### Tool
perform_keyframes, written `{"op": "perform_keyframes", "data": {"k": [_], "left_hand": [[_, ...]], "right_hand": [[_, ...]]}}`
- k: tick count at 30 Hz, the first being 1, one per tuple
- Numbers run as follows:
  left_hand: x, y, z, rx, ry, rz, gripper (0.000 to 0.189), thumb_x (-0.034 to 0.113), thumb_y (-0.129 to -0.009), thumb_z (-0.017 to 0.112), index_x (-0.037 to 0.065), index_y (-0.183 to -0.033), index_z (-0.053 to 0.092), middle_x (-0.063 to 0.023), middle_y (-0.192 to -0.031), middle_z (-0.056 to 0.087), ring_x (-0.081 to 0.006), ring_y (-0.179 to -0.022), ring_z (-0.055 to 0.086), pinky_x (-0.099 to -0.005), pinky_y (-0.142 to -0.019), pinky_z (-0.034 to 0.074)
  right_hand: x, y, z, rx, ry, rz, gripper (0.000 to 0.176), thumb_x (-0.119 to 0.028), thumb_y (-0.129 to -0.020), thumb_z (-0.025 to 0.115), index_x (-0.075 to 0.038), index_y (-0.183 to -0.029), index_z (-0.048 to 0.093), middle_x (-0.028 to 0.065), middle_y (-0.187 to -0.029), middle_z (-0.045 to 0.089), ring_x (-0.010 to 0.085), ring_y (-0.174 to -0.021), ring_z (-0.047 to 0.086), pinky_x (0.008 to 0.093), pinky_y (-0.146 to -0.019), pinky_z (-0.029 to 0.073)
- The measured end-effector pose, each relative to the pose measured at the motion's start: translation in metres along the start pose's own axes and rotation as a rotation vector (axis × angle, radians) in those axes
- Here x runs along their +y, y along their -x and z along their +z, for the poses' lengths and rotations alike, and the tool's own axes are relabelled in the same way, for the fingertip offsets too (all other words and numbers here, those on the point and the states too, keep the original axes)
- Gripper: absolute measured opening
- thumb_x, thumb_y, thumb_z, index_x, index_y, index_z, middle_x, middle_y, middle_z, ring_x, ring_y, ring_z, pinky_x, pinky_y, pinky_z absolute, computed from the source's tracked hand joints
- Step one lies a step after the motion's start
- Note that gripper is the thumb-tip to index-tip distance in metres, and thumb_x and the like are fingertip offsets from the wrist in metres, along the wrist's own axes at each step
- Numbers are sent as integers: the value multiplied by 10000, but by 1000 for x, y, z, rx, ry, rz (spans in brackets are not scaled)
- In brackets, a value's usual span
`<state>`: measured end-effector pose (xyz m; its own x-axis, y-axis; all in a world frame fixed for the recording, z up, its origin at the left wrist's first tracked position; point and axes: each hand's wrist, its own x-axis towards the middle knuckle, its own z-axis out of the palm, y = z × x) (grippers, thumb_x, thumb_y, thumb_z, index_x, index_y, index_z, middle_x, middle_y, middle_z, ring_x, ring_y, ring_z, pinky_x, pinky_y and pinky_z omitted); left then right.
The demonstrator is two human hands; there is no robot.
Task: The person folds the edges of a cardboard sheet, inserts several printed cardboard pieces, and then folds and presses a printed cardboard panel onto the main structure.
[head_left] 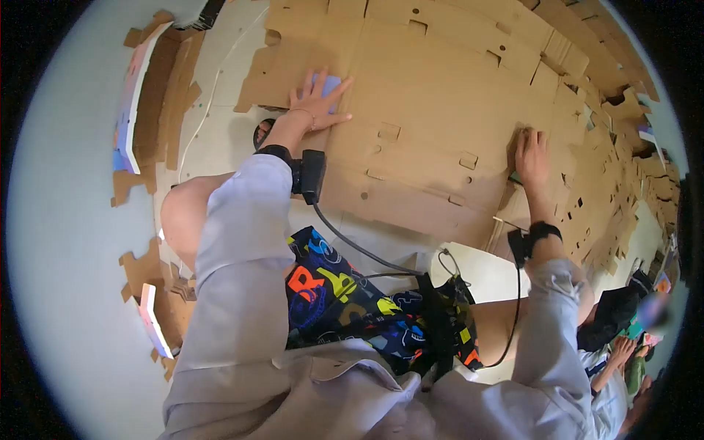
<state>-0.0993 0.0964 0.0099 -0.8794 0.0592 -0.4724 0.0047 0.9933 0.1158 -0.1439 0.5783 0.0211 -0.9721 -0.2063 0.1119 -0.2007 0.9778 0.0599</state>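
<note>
A large flat cardboard sheet (418, 125) with slots and small holes lies in front of me. My left hand (315, 106) is spread flat on its left part, fingers apart. Under and beside those fingers is a small purple piece (331, 85). My right hand (532, 158) rests near the sheet's right side with its fingers curled down. Something dark shows at those fingertips, but what they hold, if anything, is hidden. Each wrist wears a black strap with a small box, the left box (313, 177) having a cable that hangs over my lap.
More punched cardboard (594, 191) is spread to the right. Folded cardboard with a printed face (136, 110) stands at the left, and a smaller printed piece (152, 323) lies below it. A thin white cable (215, 92) crosses the floor. Other people (616, 367) sit at the lower right.
</note>
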Motion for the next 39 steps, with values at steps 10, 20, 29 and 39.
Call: {"op": "perform_keyframes", "data": {"k": [10,20,29,39], "left_hand": [[8,8,0,60,10,24,848,633,-751,593,441,-1447,149,-121,-1550,-45,-400,-1405,-58,-654,-1041,100],[10,8,-2,77,-6,-36,838,608,-754,612,432,-1443,169,-102,-1550,12,-360,-1412,10,-616,-1068,138],[14,8,-2,240,73,-20,764,473,-762,673,373,-1414,289,-123,-1541,43,-377,-1408,16,-603,-1072,192],[-31,28,-37,249,110,369,463,201,-827,609,154,-1270,485,-223,-1333,436,-391,-1233,406,-440,-1015,365]], "right_hand": [[-2,5,28,158,42,365,539,-531,-866,478,-54,-1107,541,155,-1035,561,356,-982,508,478,-860,382],[31,15,-12,67,-815,476,610,-500,-839,561,-18,-1209,514,172,-1082,581,298,-933,579,392,-835,453],[41,137,-6,-390,-392,715,510,-384,-854,461,32,-1142,521,295,-1099,584,459,-1063,533,468,-942,416],[66,129,-51,-476,-482,498,468,-402,-874,570,18,-1078,540,143,-818,631,209,-668,633,326,-538,524]]}}
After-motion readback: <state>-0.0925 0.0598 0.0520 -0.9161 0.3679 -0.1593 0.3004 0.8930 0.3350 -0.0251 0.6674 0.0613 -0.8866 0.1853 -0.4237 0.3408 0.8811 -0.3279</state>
